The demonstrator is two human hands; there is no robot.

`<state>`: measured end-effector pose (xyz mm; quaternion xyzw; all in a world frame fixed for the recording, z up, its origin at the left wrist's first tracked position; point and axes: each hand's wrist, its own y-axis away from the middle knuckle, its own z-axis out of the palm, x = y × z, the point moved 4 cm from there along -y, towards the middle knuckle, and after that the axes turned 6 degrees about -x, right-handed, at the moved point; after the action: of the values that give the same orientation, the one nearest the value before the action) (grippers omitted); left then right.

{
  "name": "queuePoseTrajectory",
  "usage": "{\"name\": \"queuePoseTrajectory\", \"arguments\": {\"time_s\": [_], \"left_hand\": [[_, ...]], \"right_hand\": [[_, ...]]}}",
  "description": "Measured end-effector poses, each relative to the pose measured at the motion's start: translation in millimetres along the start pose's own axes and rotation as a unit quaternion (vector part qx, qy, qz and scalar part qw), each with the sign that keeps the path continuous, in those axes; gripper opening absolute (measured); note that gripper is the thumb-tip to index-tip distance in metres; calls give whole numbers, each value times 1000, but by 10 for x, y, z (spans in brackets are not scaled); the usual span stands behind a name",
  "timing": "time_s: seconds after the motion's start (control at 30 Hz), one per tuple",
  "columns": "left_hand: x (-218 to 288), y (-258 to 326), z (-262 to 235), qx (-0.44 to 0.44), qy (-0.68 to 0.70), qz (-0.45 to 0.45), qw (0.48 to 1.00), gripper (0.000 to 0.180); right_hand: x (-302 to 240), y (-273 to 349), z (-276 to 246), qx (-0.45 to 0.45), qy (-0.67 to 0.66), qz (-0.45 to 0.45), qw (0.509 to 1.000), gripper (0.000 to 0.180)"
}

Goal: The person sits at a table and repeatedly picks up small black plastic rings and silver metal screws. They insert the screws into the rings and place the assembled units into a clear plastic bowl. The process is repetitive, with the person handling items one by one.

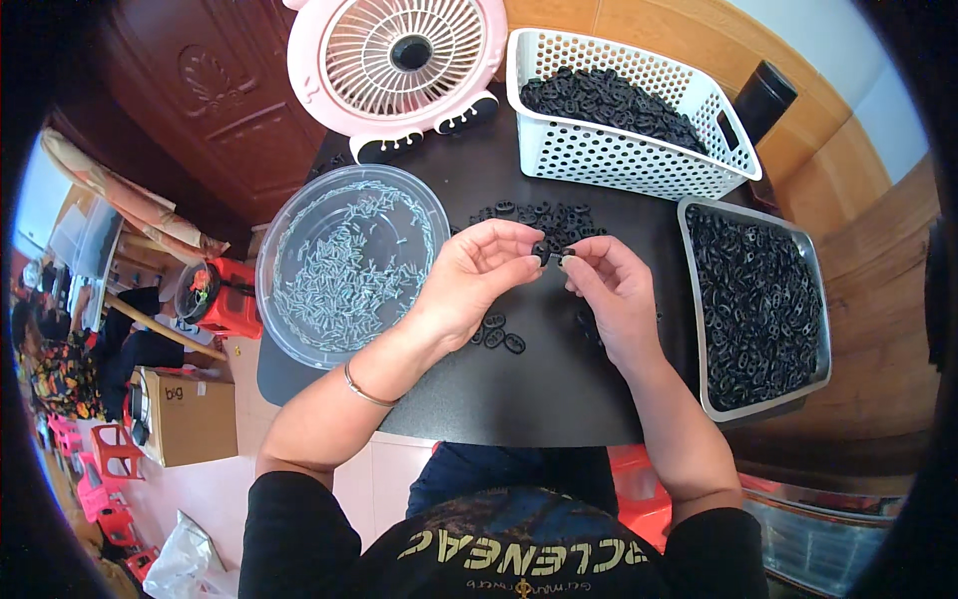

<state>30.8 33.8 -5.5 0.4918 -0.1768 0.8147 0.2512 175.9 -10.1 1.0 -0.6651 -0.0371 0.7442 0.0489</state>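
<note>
Both hands meet over the black table point(559, 399). The left hand point(477, 280) and the right hand point(611, 285) pinch one small black ring piece point(542, 252) between fingertips. It could slip and fall into the loose black pieces point(539, 216) beneath and get lost.

Even, bright daylight; no hard shadows. Soft shadows under the hands point(544, 280) on the dark tabletop point(559, 389). Mild glare on the clear plastic bowl point(299, 329) rim and the metal tray point(813, 329) edge. Centre sharp. Strong fisheye bending and black vignette at the rim; left periphery overexposed, smeared.
</note>
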Motion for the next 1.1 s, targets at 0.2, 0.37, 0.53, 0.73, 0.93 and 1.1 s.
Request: {"name": "queuePoseTrajectory", "arguments": {"time_s": [0.2, 0.37, 0.53, 0.73, 0.93, 1.1], "left_hand": [[38, 13, 30, -2, -29, 12, 1000, 22], [47, 16, 42, -3, -49, 10, 999, 22], [57, 15, 54, -10, -65, 13, 998, 21], [64, 23, 56, -8, -75, 26, 997, 21], [73, 30, 80, -5, -73, 12, 997, 21], [45, 27, 30, -18, -53, 3, 998, 20]], "right_hand": [[9, 3, -6, -14, 13, -7, 1000, 9], [0, 6, -4, -8, 15, -18, 1000, 12], [-15, 11, -2, -15, 20, -27, 999, 13], [3, 11, -4, -19, 23, -29, 999, 14], [-21, 16, 2, -24, 30, -31, 999, 13], [-22, 21, 12, -20, 27, -29, 999, 12]]}}
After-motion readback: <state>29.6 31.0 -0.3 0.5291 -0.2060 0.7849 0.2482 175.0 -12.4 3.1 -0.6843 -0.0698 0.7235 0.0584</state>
